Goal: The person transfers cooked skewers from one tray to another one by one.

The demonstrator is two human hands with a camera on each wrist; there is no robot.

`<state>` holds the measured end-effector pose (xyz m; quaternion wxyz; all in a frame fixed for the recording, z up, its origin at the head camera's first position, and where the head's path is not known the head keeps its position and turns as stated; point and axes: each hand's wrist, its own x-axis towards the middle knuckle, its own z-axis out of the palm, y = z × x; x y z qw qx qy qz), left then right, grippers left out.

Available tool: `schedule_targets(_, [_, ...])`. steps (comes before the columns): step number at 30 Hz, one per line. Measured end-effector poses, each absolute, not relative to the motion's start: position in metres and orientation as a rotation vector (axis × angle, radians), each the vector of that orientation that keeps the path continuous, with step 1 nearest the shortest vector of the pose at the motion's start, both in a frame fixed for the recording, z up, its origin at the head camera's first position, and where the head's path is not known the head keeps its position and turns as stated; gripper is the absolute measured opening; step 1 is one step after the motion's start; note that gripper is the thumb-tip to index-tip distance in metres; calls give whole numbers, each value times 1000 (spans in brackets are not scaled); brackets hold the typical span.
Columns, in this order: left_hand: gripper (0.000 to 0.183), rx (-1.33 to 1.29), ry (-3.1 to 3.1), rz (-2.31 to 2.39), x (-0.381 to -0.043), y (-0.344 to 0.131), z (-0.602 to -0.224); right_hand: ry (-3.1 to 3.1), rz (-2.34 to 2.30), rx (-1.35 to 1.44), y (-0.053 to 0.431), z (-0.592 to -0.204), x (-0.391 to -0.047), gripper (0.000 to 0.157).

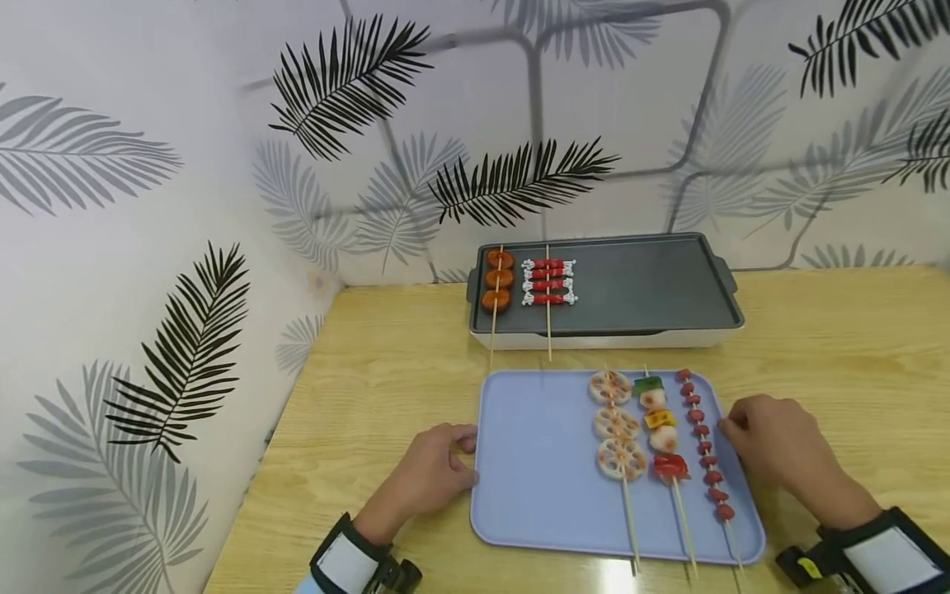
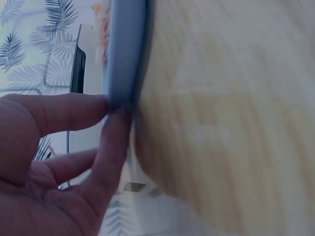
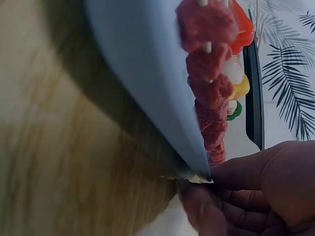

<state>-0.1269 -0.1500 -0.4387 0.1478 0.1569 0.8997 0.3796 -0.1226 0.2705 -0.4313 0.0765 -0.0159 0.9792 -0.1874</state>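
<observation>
A pale blue tray (image 1: 545, 462) lies on the wooden table between both hands. My left hand (image 1: 438, 470) pinches its left edge; in the left wrist view, thumb and finger meet on the tray's rim (image 2: 123, 59). On the right side my right hand (image 1: 779, 441) pinches the opposite edge, with the fingertips at the rim (image 3: 147, 73) in the right wrist view. Three skewers lie on the tray's right half: lotus root slices (image 1: 616, 423), a mixed skewer (image 1: 660, 418) with green, yellow and red pieces, and small red meat chunks (image 1: 702, 445). Their sticks reach past the front rim.
Behind the tray stands a dark grill plate (image 1: 638, 280) on a white base. On its left side lie a skewer of brown rounds (image 1: 498, 279) and a skewer of red pieces with white ends (image 1: 549, 283). A patterned wall (image 1: 475, 99) borders the wooden table (image 1: 371, 371).
</observation>
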Motion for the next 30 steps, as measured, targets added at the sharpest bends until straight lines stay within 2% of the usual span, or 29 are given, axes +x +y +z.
schedule_targets(5, [46, 417, 2718, 1096, -137, -134, -419, 2991, -566, -87, 271, -433, -123, 20])
schedule_targets(10, [28, 471, 2721, 1273, -165, -92, -391, 2980, -575, -88, 275, -433, -121, 21])
schedule_targets(17, [19, 509, 2940, 1005, -205, -41, -382, 2967, -598, -68, 268, -436, -122, 20])
schedule_targets(24, [15, 244, 2786, 1083, -230, -29, -388, 2973, -625, -36, 262, -436, -122, 20])
schedule_targets(30, [16, 24, 2437, 1443, -236, -25, -392, 2964, -629, -11, 265, -434, -121, 20])
